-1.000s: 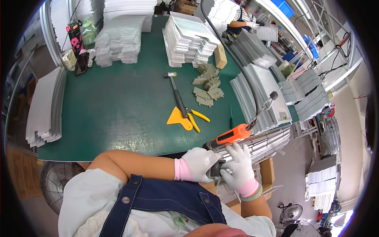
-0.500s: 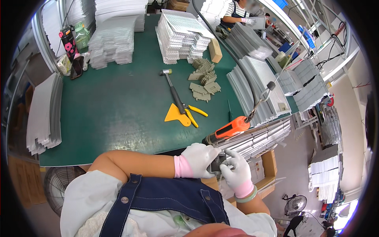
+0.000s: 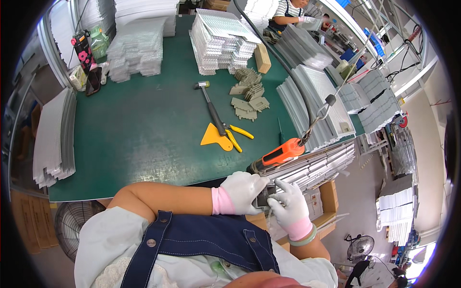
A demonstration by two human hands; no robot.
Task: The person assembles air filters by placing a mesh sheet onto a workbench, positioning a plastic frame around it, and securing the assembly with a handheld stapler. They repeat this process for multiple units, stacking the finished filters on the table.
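Gripping one dark box between our left hand and right hand beside the desk, we count one hammer, one yellow scraper and one pair of pliers on it.

Left of the hammer, a broad stretch of green tabletop lets a hand pass as far as the pale panels at that edge. Beyond the hammer's head, a tall panel stack blocks the way; to its right, grey-green plates narrow the passage. Yellow pliers and a scraper crowd its grip, and nearer right hangs the orange power tool, barring that corner
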